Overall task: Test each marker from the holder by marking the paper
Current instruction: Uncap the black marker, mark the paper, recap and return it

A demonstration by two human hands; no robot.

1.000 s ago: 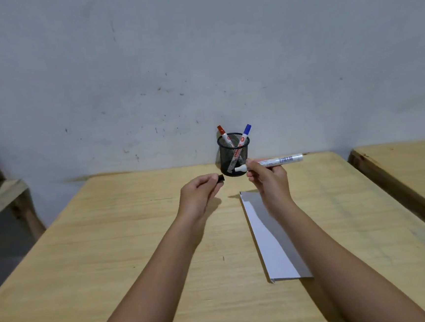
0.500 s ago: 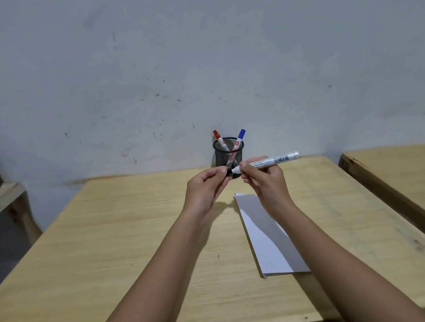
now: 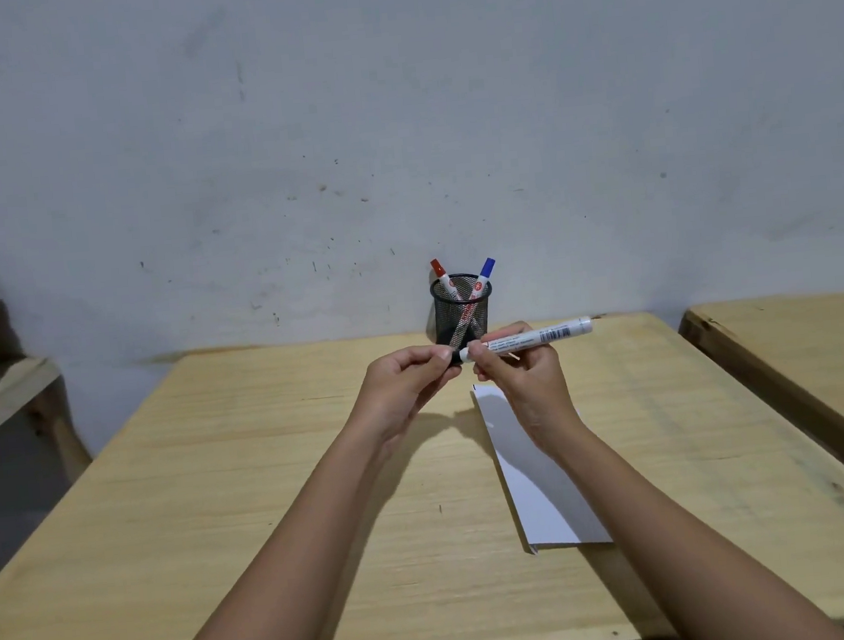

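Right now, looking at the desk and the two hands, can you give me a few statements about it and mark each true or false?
1. The right hand holds a white marker. True.
2. Three markers stand in the mesh holder. False: two, a red-capped marker and a blue-capped marker.
3. The left hand rests flat on the paper. False: it is raised, pinching a black cap at the marker's tip.
4. The paper lies on the table. True.

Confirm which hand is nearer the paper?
Right. The right hand hovers directly above the paper's far end, holding the marker; the left hand is off its left edge.
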